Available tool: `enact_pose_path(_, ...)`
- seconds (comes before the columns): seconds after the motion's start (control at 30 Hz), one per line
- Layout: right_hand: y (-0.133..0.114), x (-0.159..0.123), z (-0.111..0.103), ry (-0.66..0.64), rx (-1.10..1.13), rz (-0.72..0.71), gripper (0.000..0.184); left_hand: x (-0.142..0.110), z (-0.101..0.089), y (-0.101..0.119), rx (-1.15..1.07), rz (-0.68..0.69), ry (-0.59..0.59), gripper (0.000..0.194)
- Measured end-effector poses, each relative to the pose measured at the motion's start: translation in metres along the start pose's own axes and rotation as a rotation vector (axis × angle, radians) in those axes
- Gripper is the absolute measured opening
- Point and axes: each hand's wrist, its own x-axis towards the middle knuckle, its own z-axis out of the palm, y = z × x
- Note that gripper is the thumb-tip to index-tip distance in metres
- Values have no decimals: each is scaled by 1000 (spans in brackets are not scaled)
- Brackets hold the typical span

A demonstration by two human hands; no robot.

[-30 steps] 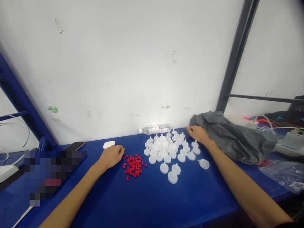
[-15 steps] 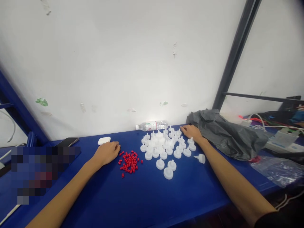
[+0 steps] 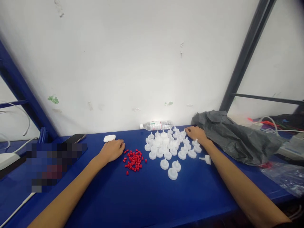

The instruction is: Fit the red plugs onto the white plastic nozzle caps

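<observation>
Between left hand [image 3: 113, 150] and right hand [image 3: 196, 134], pinch likely light white caps [image 3: 172, 174] by rims; cannot tell either grip's state.

Both arms are stretched forward, spread wide, and here's the left forearm [image 3: 71, 186] slanting up and inward from the lower edge, bare, to the left hand [image 3: 112, 150], back upward, fingers curling under, their tips tucked from sight! Over on the other side, the right forearm [image 3: 237, 175], bare too, angles in to the right hand [image 3: 196, 134], lying low, back up, fingers loosely extended inward, the two hands well apart
</observation>
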Motion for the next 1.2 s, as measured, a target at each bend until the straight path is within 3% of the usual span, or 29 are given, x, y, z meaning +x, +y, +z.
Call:
enact_pose_path(0.57,-1,0,0,30,32,11,34,-5,-1,2,-43,-15,22,35)
enact_pose_path(1.2,-8,-6,-6,62,24,41,48,-4,1,1,-49,-4,24,35)
